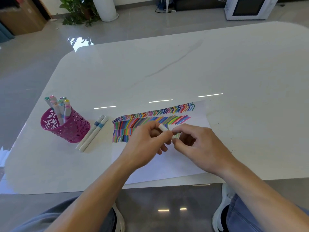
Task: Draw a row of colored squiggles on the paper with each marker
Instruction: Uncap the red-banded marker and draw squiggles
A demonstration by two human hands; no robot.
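Head view: paper (pixel 158 164) lies at worktop (pixel 167 72) front edge, squiggle rows (pixel 150 117) on its far part. Pink mesh cup (pixel 66 129) w/ markers sits well left; 2 loose markers (pixel 93 133) btwn cup & paper. Over paper, left hand (pixel 147 139) grips white marker (pixel 164 128); right hand (pixel 197 144) pinches its other end.

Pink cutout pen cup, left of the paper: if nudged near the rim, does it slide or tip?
Probably top-heavy: the markers stand well above the rim of the pink cup. The cutout wall suggests a light cup, so a low push likely slides it on the glossy table; a push near the rim may tip it.
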